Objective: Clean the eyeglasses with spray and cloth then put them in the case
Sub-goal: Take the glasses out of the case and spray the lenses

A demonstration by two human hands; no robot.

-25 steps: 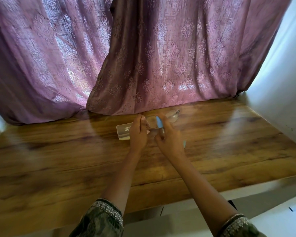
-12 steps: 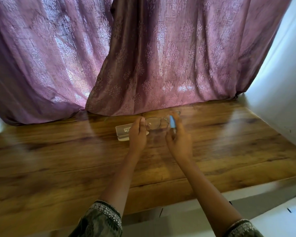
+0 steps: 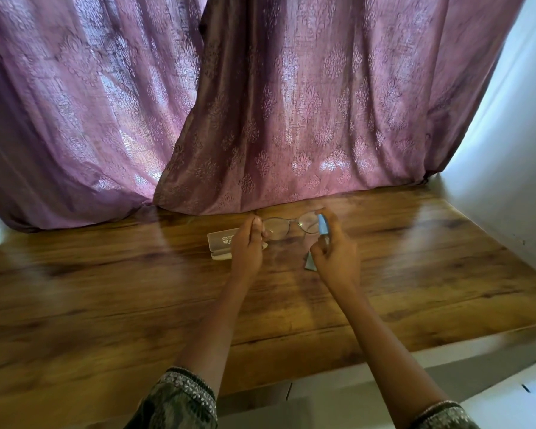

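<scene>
Two hands are raised over the wooden table [image 3: 106, 289], apart, with the eyeglasses [image 3: 287, 228] between them. The left hand [image 3: 247, 246] pinches the frame at its left end, which keeps fingers off the glass and leaves both lenses exposed. The right hand [image 3: 338, 258] is curled round a small blue spray bottle [image 3: 322, 223], held upright just beside the right lens, seemingly aimed at it. Judgement: the spraying step is in hand, and wiping and casing are not yet done.

A grey-blue scrap, probably the cloth [image 3: 309, 264], shows under the right hand; whether it is held or lying on the table cannot be told. The pale case [image 3: 220, 241] lies on the table behind the left hand, near for the final step; its lid state is unclear
</scene>
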